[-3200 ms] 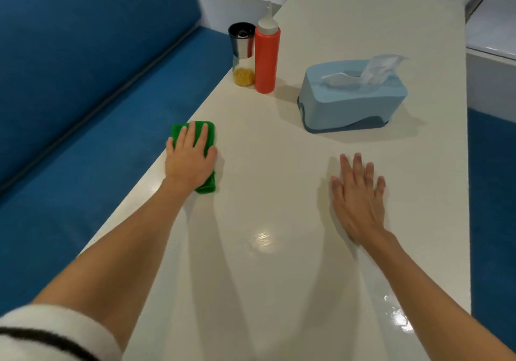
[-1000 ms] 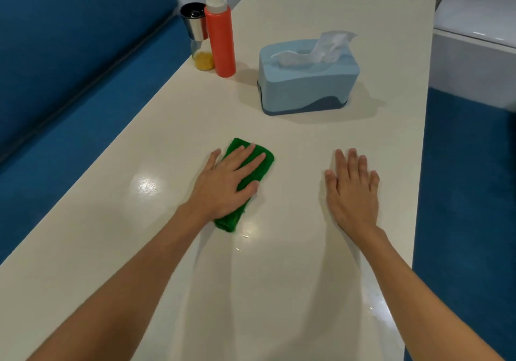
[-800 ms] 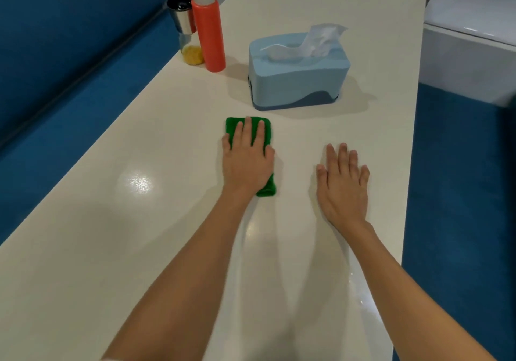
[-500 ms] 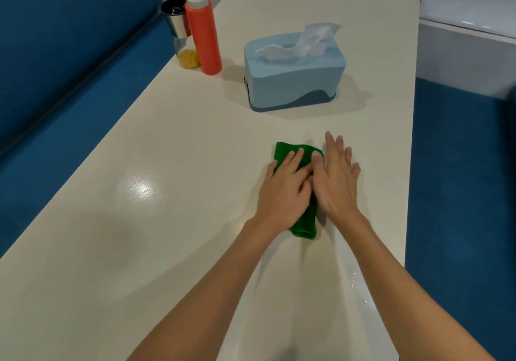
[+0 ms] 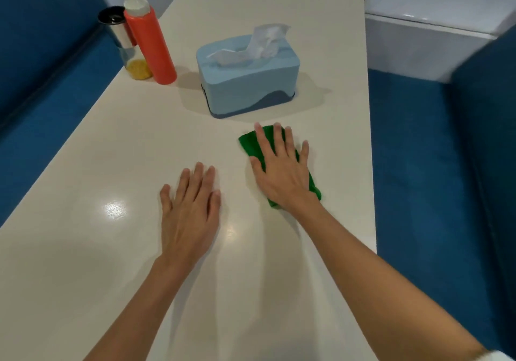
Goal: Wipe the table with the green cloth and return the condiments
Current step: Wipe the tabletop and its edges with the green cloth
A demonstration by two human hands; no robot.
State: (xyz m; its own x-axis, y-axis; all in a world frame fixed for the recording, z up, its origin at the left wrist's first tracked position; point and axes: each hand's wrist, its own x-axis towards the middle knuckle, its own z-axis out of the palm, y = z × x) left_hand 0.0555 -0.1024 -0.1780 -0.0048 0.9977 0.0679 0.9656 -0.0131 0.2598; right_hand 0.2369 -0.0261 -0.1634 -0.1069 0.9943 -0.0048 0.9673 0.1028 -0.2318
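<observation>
The folded green cloth (image 5: 249, 144) lies on the cream table (image 5: 111, 151) near its right edge, just in front of the tissue box. My right hand (image 5: 282, 171) presses flat on top of it, fingers spread, covering most of the cloth. My left hand (image 5: 190, 215) rests palm-down on the bare tabletop to the left of the cloth, holding nothing. A red squeeze bottle (image 5: 150, 45) with a white nozzle and a steel-capped glass shaker (image 5: 125, 42) with yellow contents stand together at the table's far left edge.
A light blue tissue box (image 5: 248, 78) with a tissue sticking out stands mid-table behind the cloth. Blue bench seats (image 5: 50, 115) run along both long sides of the table. A white ledge (image 5: 435, 39) lies at the far right.
The cloth has passed from my left hand to my right hand and slid toward the right edge. My left hand has pulled back left and lies flat on the table.
</observation>
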